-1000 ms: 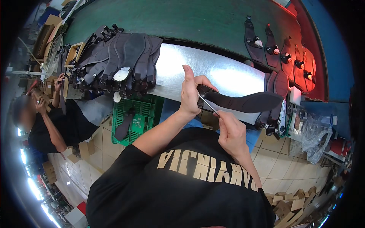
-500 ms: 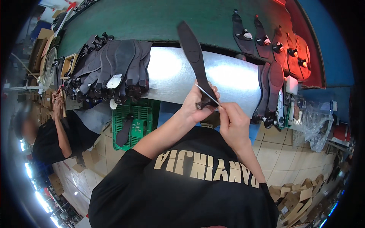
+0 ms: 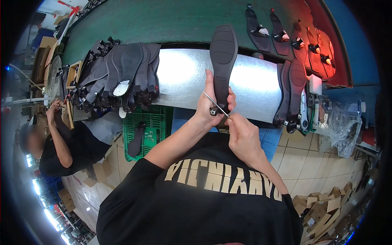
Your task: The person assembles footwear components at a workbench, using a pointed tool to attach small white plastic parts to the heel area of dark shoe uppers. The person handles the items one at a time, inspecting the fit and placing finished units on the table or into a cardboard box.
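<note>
My left hand (image 3: 203,109) is closed around the heel end of a dark grey shoe sole (image 3: 223,51), its toe end pointing away from me over the bench. The ridged underside faces up, and a small dark heel piece sits near my left palm. Between the fingertips of my right hand (image 3: 244,134) is a thin metal rod-like tool (image 3: 215,102), which lies slantwise across the heel end of the sole. Where its tip touches is too small to tell.
A shiny metal plate (image 3: 179,73) covers the bench front. Heeled soles (image 3: 126,61) are heaped at left, more soles (image 3: 296,81) stand at right, and several lie under red light beyond. A green crate (image 3: 157,141) sits below; a co-worker (image 3: 69,143) works at far left.
The sole has turned so its underside faces up more fully, its toe end swinging to the right. My right hand and the metal tool have shifted slightly left and down.
</note>
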{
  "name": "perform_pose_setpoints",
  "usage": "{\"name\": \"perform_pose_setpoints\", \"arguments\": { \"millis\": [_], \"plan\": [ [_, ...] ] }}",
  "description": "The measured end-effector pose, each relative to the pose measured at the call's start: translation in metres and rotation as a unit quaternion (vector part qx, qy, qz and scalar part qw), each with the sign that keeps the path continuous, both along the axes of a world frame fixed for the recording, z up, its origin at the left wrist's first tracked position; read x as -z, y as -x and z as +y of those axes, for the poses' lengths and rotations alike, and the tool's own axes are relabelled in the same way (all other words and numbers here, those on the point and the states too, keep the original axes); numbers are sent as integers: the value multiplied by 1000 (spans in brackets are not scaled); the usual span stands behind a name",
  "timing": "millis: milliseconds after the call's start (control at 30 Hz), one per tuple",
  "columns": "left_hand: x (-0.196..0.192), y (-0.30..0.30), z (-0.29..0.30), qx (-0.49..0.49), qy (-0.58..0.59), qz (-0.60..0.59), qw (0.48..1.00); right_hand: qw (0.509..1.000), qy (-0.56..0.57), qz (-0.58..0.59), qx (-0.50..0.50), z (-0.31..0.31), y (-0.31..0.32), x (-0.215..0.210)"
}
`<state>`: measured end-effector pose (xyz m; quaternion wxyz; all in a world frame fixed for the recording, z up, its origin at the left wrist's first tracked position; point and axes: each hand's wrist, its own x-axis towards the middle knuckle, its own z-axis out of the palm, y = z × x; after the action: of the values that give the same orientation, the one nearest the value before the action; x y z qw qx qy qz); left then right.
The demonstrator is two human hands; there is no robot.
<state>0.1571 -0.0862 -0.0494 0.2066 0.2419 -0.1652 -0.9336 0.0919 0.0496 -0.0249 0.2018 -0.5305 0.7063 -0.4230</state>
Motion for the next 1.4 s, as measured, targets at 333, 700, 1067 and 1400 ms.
{"name": "perform_pose_setpoints", "arguments": {
  "millis": [333,700,1067,1400],
  "plan": [
    [-3,10,-14,-10,50,-168,984,998,52,20,-8,-4,12,-9],
    [-44,49,18,139,222,-35,965,980,155,41,121,1,60,-32],
    [13,122,20,239,21,-87,967,968,-63,85,228,74,140,-41],
    [15,173,34,256,152,-180,937,935,-108,66,331,58,183,3]
  ]
}}
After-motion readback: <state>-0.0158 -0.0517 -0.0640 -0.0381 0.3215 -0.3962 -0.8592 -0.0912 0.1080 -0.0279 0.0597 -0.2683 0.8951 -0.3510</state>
